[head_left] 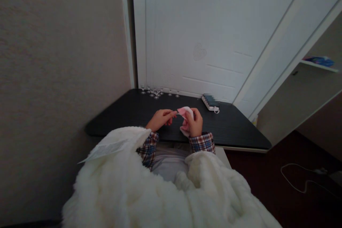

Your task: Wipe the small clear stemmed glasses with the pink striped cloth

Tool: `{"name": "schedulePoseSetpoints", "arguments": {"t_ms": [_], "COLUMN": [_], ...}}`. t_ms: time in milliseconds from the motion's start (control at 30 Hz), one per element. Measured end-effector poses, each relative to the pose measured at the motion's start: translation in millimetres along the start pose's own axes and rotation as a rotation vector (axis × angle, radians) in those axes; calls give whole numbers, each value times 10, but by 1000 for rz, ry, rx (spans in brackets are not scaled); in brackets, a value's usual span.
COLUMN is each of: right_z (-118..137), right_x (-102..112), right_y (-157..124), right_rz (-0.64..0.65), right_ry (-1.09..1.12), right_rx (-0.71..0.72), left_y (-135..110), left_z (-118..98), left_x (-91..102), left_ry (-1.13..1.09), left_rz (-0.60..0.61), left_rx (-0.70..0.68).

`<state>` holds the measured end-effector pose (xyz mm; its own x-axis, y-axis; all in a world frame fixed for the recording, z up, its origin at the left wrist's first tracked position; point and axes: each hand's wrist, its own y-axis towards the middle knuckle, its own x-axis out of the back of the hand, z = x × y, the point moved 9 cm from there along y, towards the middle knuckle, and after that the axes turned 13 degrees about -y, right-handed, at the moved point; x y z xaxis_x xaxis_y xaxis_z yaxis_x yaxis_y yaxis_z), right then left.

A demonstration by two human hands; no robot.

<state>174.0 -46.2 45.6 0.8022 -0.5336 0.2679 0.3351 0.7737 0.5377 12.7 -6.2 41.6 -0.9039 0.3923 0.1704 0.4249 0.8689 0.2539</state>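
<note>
Both my hands are over the near edge of a black table (128,114). My right hand (194,124) is closed around a small pink and white piece of soft material (184,112). My left hand (160,119) pinches the left tip of that same piece between thumb and fingers. Plaid cuffs and thick white fluffy sleeves (139,185) cover my arms.
Several small clear glass pieces (156,92) stand at the back of the table by a white door (203,32). A white power strip (211,103) lies at the back right. A white cable (296,181) trails on the dark floor at right; a shelf (317,65) holds a blue item.
</note>
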Motion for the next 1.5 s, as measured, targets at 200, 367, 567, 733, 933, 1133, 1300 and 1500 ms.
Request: {"name": "schedulePoseSetpoints", "arguments": {"t_ms": [200, 367, 567, 733, 933, 1133, 1300, 1500], "right_z": [94, 134, 166, 227, 280, 209, 158, 132], "right_x": [74, 96, 87, 89, 103, 170, 163, 132], "right_y": [-3, -1, -1, -8, -21, -15, -8, -3], "right_rz": [-59, -75, -64, -66, -89, -143, -137, -113], "right_ry": [-30, -30, -25, -21, -65, -85, -66, -5], "right_rx": [75, 103, 119, 169, 217, 138, 101, 77], "left_y": [0, 8, 20, 18, 32, 1, -8, 3], "left_z": [45, 25, 57, 69, 42, 48, 7, -29], "left_x": [-50, -44, -18, -12, -41, -118, -93, -61], "left_ry": [4, -14, -65, -91, -109, -128, -138, -104], "left_rz": [48, 44, 13, 7, 18, 81, 64, 40], "left_rx": [28, 11, 26, 40, 13, 18, -22, -54]}}
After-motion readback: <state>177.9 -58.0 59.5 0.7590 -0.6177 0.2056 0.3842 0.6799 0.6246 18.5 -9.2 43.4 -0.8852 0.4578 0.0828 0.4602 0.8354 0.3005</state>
